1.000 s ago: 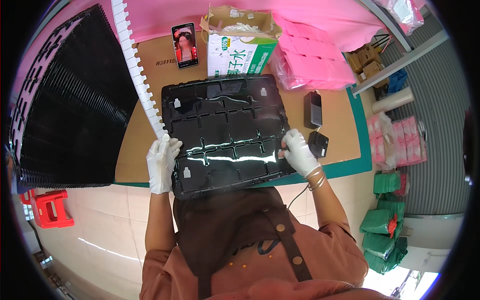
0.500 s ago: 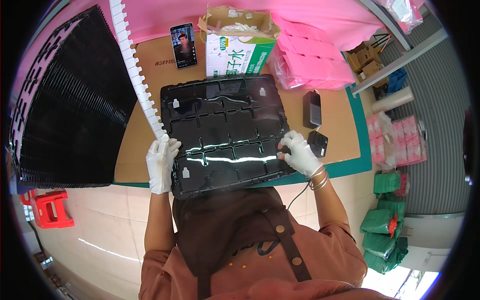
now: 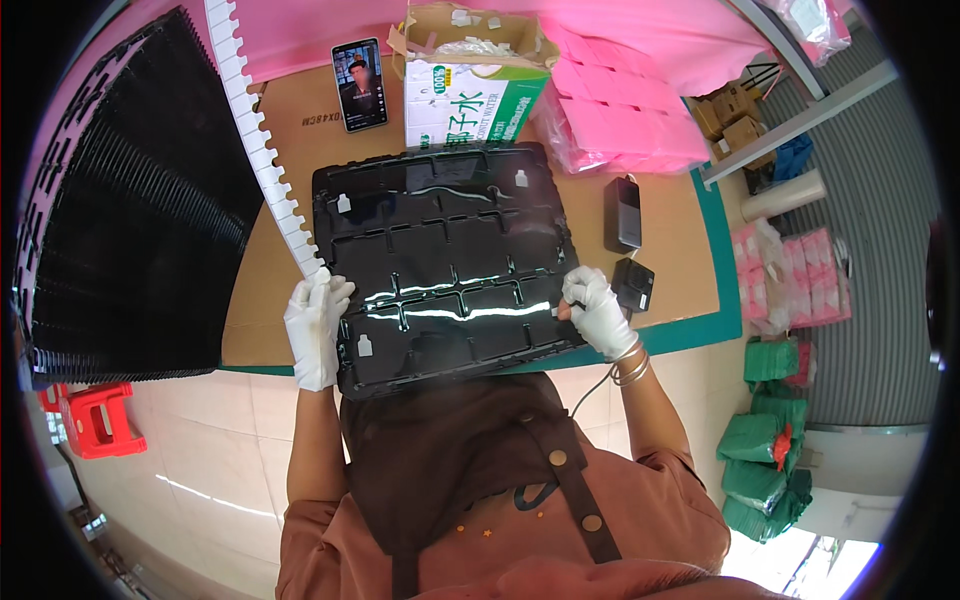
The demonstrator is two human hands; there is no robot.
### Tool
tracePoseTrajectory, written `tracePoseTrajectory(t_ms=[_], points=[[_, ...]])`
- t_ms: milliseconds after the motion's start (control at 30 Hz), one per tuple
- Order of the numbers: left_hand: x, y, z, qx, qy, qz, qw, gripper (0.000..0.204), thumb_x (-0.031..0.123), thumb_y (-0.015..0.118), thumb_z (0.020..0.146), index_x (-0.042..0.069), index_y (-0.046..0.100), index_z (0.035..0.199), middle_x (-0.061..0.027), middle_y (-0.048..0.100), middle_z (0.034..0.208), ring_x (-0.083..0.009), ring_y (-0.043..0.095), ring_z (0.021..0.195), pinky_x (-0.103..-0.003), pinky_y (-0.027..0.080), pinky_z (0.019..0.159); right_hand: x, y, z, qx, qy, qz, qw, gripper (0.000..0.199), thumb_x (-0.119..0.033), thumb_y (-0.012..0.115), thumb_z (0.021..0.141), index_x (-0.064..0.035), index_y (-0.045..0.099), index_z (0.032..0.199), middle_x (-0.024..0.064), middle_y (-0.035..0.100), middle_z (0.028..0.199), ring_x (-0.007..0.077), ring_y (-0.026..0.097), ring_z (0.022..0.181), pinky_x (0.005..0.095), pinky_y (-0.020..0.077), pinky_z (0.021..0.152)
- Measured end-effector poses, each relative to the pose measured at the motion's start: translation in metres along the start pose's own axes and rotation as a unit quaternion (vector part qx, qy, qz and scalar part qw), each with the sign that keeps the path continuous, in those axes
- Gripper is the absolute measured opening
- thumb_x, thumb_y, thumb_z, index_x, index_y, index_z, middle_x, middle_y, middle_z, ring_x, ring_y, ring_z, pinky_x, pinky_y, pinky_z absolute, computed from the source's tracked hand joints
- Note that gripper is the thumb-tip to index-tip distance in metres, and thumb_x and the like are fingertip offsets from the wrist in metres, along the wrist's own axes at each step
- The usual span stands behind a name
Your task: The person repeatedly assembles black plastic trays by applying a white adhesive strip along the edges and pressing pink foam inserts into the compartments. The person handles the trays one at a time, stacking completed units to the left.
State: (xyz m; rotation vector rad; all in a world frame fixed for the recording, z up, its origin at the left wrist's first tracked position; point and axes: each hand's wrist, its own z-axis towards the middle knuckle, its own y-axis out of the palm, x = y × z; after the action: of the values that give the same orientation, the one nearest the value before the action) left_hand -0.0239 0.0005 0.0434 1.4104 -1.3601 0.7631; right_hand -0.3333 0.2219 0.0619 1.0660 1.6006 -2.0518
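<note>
At centre, a glossy black rectangular plastic tray [image 3: 445, 245], slightly turned, resting on a brown cardboard sheet [image 3: 682, 255] over a green tabletop [image 3: 716, 275], near edge jutting past the table toward 6 o'clock. Across the surface, moulded cross-shaped ridges and wavy bright bands of reflected light. Stuck-looking and flat on the black, small white bottle-shaped labels [image 3: 344, 203]: one toward 10 o'clock, one toward 1, one between 7 and 8.

At the tray's 8 o'clock side, a white-gloved left hand [image 3: 314, 332], fingers bunched at the lower end of a long white notched strip [image 3: 248, 120] slanting up toward 11; cannot tell whether clamped on strip or tray. At the 4 o'clock edge, a white-gloved right hand [image 3: 599, 316], bare fingertip showing, thumb and fingers drawn close beside a tiny white piece [image 3: 555, 312]; cannot tell whether pinched.

Around the tray: at 9, tall dense stack of black plastic trays [image 3: 140, 225]; at 11, lit smartphone [image 3: 360, 85]; at 12, open white-and-green cardboard carton [image 3: 430, 105]; at 2, shiny pink packs [image 3: 635, 120]; at 3, small black box-shaped device [image 3: 634, 285].
</note>
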Motion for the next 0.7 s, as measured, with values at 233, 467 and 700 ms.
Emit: tracePoseTrajectory(t_ms=[233, 467, 700], points=[[0.002, 0.002, -0.003, 0.002, 0.000, 0.003, 1.000, 0.027, 0.025, 0.061, 0.095, 0.000, 0.058, 0.104, -0.0112, 0.066, 0.095, -0.0216, 0.068, 0.087, -0.028, 0.051, 0.076, 0.005, -0.029, 0.018, -0.146, -0.021, 0.134, 0.980, 0.020, 0.016, 0.058, 0.068, -0.0026, 0.055, 0.073, 0.0054, 0.053, 0.080, 0.0168, 0.058, 0.068, 0.0268, 0.0533, 0.066], [0.001, -0.002, 0.001, 0.000, 0.001, -0.011, 1.000, 0.024, 0.024, 0.063, 0.094, 0.001, 0.059, 0.099, -0.0094, 0.067, 0.092, -0.0188, 0.068, 0.082, -0.025, 0.051, 0.069, -0.051, -0.029, 0.165, 0.191, -0.016, 0.091, 0.977, 0.008, 0.000, 0.059, 0.080, 0.0009, 0.065, 0.085, 0.0103, 0.066, 0.070, 0.0180, 0.065, 0.069, 0.0304, 0.0520, 0.070], [0.000, 0.001, 0.001, -0.005, -0.003, -0.007, 1.000, 0.022, 0.022, 0.062, 0.095, 0.001, 0.060, 0.096, -0.0101, 0.067, 0.092, -0.0189, 0.069, 0.083, -0.025, 0.051, 0.071, -0.088, -0.054, 0.269, 0.378, -0.163, -0.162, 0.897, 0.018, -0.005, 0.057, 0.079, -0.0038, 0.069, 0.091, 0.0186, 0.068, 0.085, 0.0348, 0.066, 0.082, 0.0404, 0.0520, 0.075]])
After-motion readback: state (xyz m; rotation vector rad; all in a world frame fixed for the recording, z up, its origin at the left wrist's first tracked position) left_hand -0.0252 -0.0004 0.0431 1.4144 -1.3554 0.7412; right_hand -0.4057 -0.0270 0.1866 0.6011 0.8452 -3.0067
